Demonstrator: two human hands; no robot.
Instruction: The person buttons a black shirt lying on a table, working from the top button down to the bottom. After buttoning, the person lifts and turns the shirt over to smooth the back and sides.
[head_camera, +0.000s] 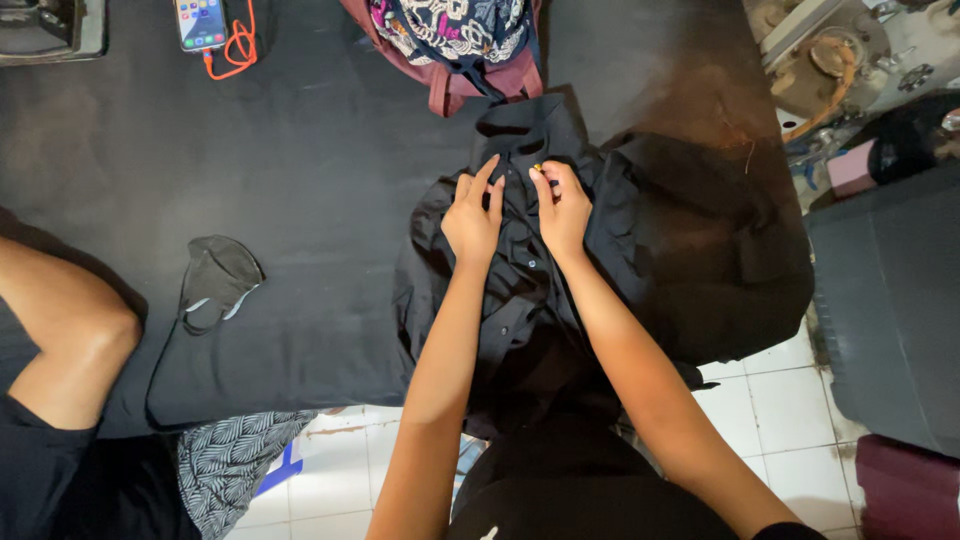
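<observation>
Together, left hand (472, 218), right hand (560, 208), fingertips pinching black shirt (520, 290) placket

Left of the shirt (530, 280) the dark surface (330, 170) lies open as far as the mask (215, 280). A bag (455, 40) blocks just beyond the shirt's collar, and a phone (200, 22) with its orange cable (238, 45) lies far left of the shirt.

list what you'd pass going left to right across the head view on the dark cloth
knee → phone → face mask → left hand → right hand, both hands on the black shirt
</observation>
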